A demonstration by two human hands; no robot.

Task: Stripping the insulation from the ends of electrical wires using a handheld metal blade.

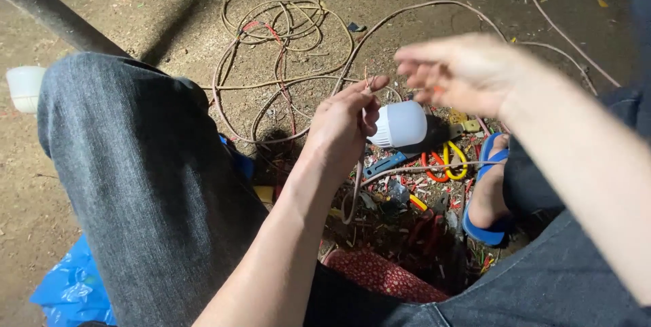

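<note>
The left hand is raised in front of the knees, fingers curled in and thumb pressed to the fingertips, pinching the end of a thin pinkish wire so that its stripped tip pokes up just above the grip. The wire drops from the fist, hangs down past the wrist and curves away over the ground, so the pinch seems meant to keep the loose end steady and presented upward. Just beside that hand, and partly behind its knuckles, lies a white LED bulb on its side on the dirt floor.

The right hand hovers a little higher and to the right, blurred, its fingers spread loosely and pointing toward the wire tip. Something small and reddish shows by its fingertips, but the blur makes it impossible to tell whether the hand grips anything.

Below the bulb, a blue-handled tool and red-and-yellow-handled pliers rest among snipped bits of coloured insulation, kept within reach. A foot in a blue sandal sits just right of them. Farther out, a tangle of coiled cable sprawls across the floor. The grey-trousered knee fills the left, with a blue plastic bag under it and a white cup at the far left edge.
</note>
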